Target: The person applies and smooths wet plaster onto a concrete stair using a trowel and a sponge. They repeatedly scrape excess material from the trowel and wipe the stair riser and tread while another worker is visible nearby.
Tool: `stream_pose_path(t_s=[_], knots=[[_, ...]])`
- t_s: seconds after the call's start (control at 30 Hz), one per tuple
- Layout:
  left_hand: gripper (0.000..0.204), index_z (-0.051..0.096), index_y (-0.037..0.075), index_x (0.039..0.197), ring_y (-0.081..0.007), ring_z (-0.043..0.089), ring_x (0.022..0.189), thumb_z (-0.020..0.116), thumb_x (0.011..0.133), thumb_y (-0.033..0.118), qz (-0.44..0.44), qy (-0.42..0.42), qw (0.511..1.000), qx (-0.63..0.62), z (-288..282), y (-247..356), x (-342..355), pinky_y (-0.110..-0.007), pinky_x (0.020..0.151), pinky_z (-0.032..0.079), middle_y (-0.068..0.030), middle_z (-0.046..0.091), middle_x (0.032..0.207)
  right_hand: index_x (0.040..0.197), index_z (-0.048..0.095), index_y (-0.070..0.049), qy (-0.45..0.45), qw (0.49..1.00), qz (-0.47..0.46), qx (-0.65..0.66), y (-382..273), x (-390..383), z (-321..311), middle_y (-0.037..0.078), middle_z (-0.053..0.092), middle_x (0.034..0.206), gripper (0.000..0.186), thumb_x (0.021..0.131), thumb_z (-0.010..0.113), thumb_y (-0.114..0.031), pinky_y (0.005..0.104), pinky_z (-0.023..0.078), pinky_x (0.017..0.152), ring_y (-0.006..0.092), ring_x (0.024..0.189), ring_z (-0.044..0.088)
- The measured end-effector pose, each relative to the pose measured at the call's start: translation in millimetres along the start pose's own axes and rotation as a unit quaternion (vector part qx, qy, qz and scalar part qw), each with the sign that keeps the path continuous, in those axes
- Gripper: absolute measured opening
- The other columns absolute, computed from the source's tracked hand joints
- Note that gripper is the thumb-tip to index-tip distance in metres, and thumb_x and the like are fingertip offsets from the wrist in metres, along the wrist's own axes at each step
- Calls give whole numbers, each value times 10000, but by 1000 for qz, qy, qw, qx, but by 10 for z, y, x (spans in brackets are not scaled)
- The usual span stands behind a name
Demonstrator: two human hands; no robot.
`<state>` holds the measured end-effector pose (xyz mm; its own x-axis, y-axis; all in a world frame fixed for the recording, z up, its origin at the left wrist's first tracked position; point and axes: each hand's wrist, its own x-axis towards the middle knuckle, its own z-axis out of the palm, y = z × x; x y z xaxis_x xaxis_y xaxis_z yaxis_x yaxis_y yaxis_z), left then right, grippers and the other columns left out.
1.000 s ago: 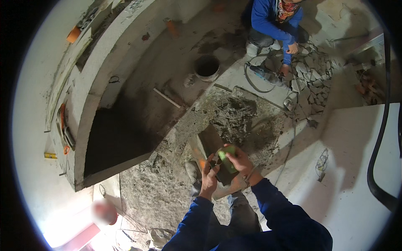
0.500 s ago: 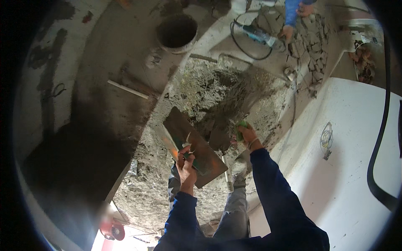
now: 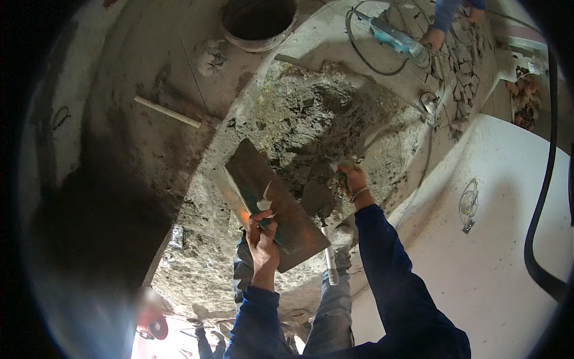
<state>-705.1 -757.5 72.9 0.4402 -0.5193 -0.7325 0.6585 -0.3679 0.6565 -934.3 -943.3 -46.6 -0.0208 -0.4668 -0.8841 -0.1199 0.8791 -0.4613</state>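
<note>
item: rectangular board point(image 3: 299, 227), dark, orange-smeared, held aslant above the floor.

left hand point(image 3: 263, 245): fingers wrapped on the green strip point(image 3: 246, 194) across the board. right hand point(image 3: 354, 178): curled about a small green object point(image 3: 342, 181), kind unclear, near the floor patch point(image 3: 359, 102).

hazards, as judged: board may tip, being borne by one hand; pale-handled tool point(image 3: 329, 257), close beside the right leg point(image 3: 336, 308), may be knocked by a knee; lumpy ground may cost a footing; trailing cable point(image 3: 429, 146) may snag a foot.

surface: grey, rough, clotted, damp-looking at the middle.

room: round hole point(image 3: 263, 46), rimmed, upper part; pale rod point(image 3: 167, 112), lying; co-worker's hand point(image 3: 434, 39) at a teal power tool point(image 3: 391, 37), beside broken slabs point(image 3: 463, 78); white wall point(image 3: 514, 281), right, with coiled wires point(image 3: 468, 206); black hose point(image 3: 541, 239), far right.
</note>
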Motion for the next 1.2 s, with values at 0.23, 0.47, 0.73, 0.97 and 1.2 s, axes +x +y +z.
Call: stream_pose_path(t_s=[0.23, 0.47, 0.73, 0.97, 1.2], knots=[[544, 617, 36, 1094, -167, 524, 900, 764, 767, 445, 7, -28, 1000, -8, 139, 35, -59, -331, 846, 398, -29, 565, 1018, 895, 617, -27, 37, 978, 19, -205, -69, 111, 47, 60, 588, 644, 403, 930, 608, -429, 330, 445, 403, 164, 424, 526], [384, 607, 45, 1088, -117, 484, 846, 721, 804, 278, 9, -30, 999, 7, 261, 87, -52, -273, 774, 382, -15, 553, 1010, 1167, 620, -43, -21, 861, -49, -507, 142, 423, 23, 99, 663, 727, 318, 1022, 453, -271, 331, 465, 490, 190, 511, 559], [471, 611, 47, 1106, -155, 487, 947, 755, 768, 342, -45, -32, 998, 16, 238, 177, 45, -341, 854, 401, -26, 521, 1044, 1238, 555, 2, -106, 678, -20, -727, -116, 421, 307, 176, 646, 1062, 295, 1012, 445, -152, 365, 472, 586, 219, 699, 567], [712, 462, 114, 1372, -153, 467, 1025, 813, 774, 276, -20, -27, 999, -34, 292, 279, 185, -339, 848, 448, -5, 464, 1178, 1418, 420, 6, -26, 922, -12, -387, -574, 547, 452, 194, 466, 1424, 583, 907, 632, -176, 351, 418, 1088, 286, 1340, 424], [906, 275, 178, 1506, -162, 488, 1052, 810, 779, 253, -10, 20, 999, -37, 342, 326, 260, -350, 798, 494, -13, 448, 1239, 1454, 306, 31, -136, 823, -354, -422, -2577, 835, 1759, 197, 501, 1392, 815, 836, 722, -299, 369, 432, 1070, 344, 1318, 443]])
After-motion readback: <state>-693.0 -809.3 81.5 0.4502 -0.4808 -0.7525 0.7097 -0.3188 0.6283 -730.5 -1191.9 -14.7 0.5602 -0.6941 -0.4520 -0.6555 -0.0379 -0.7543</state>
